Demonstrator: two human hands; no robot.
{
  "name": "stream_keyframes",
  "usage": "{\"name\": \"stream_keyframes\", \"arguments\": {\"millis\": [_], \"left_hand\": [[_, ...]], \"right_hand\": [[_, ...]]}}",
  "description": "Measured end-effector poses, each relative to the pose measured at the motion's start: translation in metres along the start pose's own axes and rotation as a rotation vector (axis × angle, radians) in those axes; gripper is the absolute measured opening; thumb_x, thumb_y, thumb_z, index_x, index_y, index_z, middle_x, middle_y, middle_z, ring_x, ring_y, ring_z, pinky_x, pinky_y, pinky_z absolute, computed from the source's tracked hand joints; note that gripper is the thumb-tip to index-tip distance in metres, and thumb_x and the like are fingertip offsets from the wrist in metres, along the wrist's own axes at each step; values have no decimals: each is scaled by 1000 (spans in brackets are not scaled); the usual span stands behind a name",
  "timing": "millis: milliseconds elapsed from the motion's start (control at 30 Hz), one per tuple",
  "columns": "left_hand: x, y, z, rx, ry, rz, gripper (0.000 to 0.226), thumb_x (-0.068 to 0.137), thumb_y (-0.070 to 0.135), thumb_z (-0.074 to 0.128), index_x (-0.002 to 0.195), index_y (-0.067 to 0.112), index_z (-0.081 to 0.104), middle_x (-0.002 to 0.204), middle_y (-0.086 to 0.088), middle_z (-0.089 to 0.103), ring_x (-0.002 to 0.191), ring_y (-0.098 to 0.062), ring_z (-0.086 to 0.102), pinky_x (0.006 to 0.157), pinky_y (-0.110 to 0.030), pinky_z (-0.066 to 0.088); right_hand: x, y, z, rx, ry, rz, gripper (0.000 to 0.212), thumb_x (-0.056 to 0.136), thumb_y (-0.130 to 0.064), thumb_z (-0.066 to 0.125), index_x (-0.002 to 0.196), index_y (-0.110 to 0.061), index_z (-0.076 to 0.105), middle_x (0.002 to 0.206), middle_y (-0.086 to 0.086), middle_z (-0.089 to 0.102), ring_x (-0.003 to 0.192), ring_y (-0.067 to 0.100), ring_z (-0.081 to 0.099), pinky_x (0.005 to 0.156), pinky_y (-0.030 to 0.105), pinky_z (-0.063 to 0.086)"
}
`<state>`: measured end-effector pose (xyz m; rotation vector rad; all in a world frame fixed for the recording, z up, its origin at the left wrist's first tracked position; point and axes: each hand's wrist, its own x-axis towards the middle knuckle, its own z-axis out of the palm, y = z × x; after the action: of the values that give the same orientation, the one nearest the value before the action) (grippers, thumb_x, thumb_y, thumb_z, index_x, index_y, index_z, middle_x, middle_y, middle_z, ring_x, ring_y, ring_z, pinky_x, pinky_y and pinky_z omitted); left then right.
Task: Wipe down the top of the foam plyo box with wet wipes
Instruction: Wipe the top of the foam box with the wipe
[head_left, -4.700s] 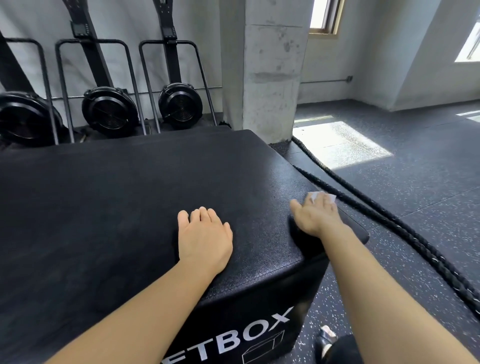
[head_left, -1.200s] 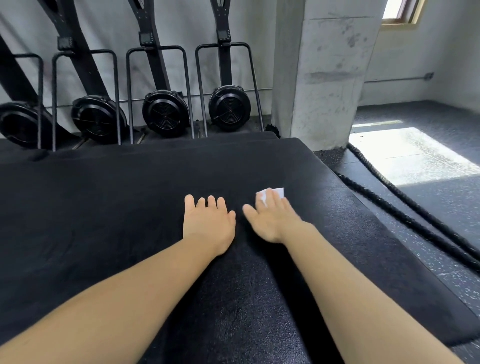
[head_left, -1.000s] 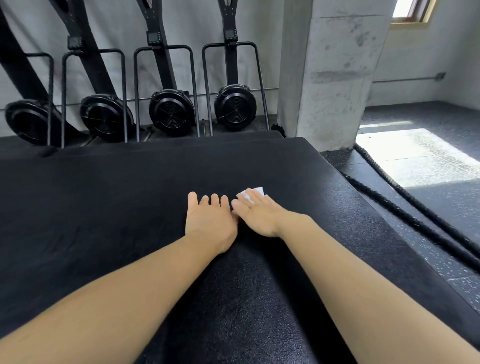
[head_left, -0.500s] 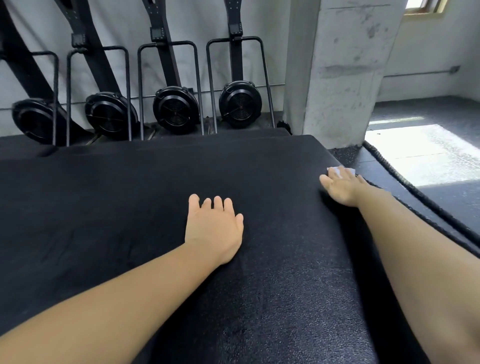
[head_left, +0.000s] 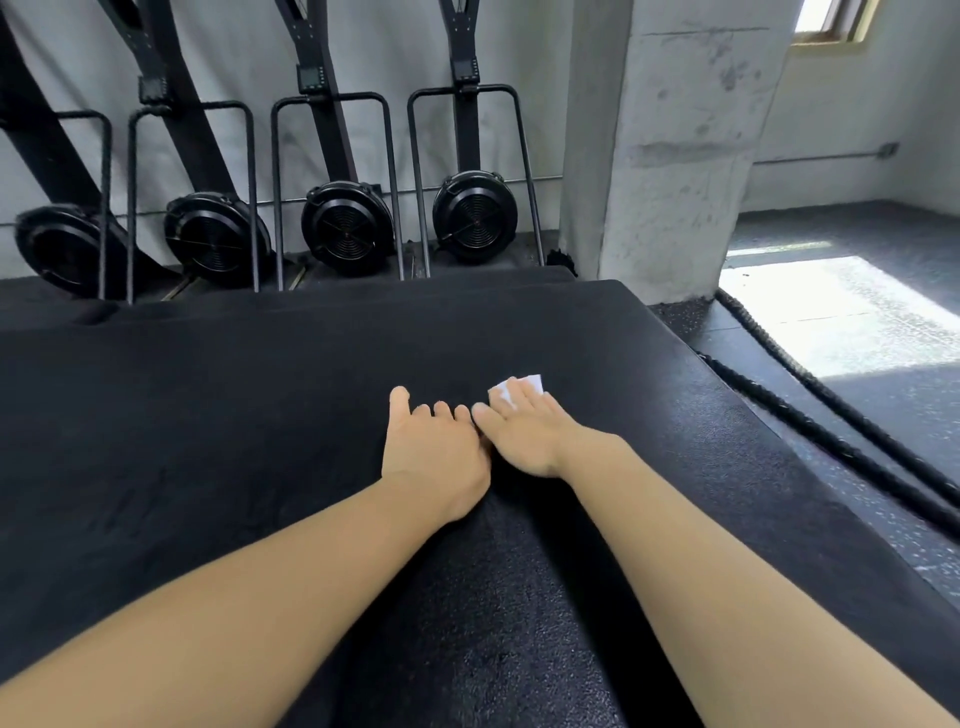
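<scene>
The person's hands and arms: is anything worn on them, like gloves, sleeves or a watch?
No. The left hand and right hand are bare, with no gloves or rings that show. No sleeve, watch or wristband shows anywhere from the wrists back to the frame's edge.

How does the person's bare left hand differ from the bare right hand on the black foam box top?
The bare right hand presses a small white wet wipe under its fingers; the bare left hand rests on the black foam plyo box top with no wipe showing. The right hand's fingers slant toward the left hand; the left hand's fingers point straight ahead. Both lie flat, fingers straight, side by side on the box.
</scene>
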<state>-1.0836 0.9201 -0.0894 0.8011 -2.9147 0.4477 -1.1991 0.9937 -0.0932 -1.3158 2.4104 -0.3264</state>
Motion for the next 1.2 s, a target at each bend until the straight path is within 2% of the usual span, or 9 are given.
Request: {"name": "stream_keyframes", "arguments": {"millis": [200,267,333,433,633,733,900,1100,1200], "left_hand": [[36,-11,-11,48,74,-62,49,98,34,18,60,18,45,61,4,49,68,-20,47,109,-47,13],[49,-13,-7,39,27,-76,48,99,38,17,69,16,47,73,2,53,77,-23,47,110,-49,13],[60,-13,2,16,-61,-77,49,99,44,12,99,15,53,105,-2,58,102,-26,49,109,-51,10],[67,-11,18,2,-116,-71,62,98,46,4,145,15,31,136,-5,45,130,-28,38,109,-53,4],[67,-10,28,22,-52,-12,74,86,37,-11,144,14,29,123,-3,47,117,-26,44,107,-54,8],[67,-8,31,18,-69,-32,62,98,41,2,148,13,23,130,-2,46,123,-26,42,109,-53,7],[67,-9,31,-5,-56,-21,60,98,41,4,146,12,27,129,-3,47,122,-27,43,109,-53,8],[64,-10,26,-21,-61,-22,52,97,37,8,134,16,38,122,0,50,115,-24,45,109,-51,11],[64,-10,26,-25,-61,-12,48,95,35,10,128,16,39,115,1,49,110,-23,45,107,-50,12]], "right_hand": [[-2,42,-15,37,103,82,53,104,-43,13,154,-26,20,166,-2,3,151,20,2,121,38,1],[2,69,-28,21,170,136,46,105,-36,15,145,-23,32,163,0,10,150,22,5,119,40,6],[5,97,-41,-2,190,219,48,103,-38,15,145,-24,31,162,1,14,149,24,8,120,42,9],[9,130,-57,-39,200,310,46,101,-41,16,137,-22,35,158,6,24,147,22,16,118,41,13],[22,153,-72,0,205,492,42,100,-46,20,121,-15,40,157,12,26,145,36,19,118,49,19],[24,132,-67,-40,207,545,67,102,-50,18,154,-8,25,163,15,11,150,33,8,122,44,10],[26,69,-39,-83,156,402,72,101,-56,13,159,-15,6,165,11,-3,150,32,0,122,43,5],[45,7,-15,54,23,106,63,102,-49,11,154,-17,24,166,7,2,152,24,-7,122,43,2],[49,4,-18,121,-7,64,64,101,-48,8,158,-19,17,167,3,-4,152,18,-13,123,41,-5]]}}
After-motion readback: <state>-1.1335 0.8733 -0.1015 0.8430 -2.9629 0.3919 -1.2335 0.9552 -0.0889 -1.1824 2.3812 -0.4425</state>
